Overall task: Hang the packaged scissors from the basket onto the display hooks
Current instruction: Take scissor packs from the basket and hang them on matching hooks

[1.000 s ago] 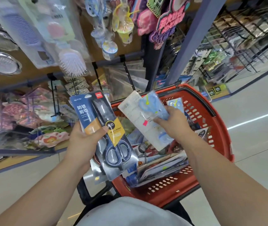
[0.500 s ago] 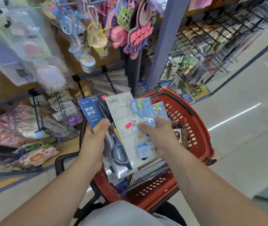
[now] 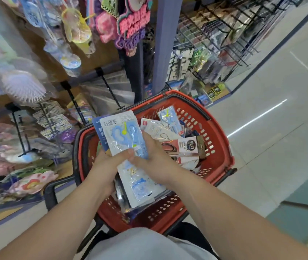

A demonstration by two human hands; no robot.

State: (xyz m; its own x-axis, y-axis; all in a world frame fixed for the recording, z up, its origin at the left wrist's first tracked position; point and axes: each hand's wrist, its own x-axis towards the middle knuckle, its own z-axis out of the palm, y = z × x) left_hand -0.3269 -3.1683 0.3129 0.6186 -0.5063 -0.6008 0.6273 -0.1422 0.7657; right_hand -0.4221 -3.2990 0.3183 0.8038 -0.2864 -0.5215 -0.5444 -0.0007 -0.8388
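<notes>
A red basket (image 3: 222, 147) stands in front of me, holding several packaged scissors (image 3: 183, 147). Over it both hands hold a stack of two packs. On top lies a white pack with light blue scissors (image 3: 125, 136). Under it is a dark blue pack (image 3: 98, 132), mostly hidden. My left hand (image 3: 106, 166) grips the stack from the left, thumb on the white pack. My right hand (image 3: 157, 160) holds the white pack from the right. Black display hooks (image 3: 110, 89) stick out from the shelf rail just above the basket.
Hairbrushes (image 3: 23, 87), mirrors and colourful packs hang on the left shelf wall. A grey-blue pillar (image 3: 166, 44) rises behind the basket. A wire rack of goods (image 3: 215, 44) stands at upper right. Pale floor (image 3: 271, 137) lies to the right.
My right hand has brought the white pack left onto the dark blue pack, so both hands now meet on one stack. More packs in the basket show at the right.
</notes>
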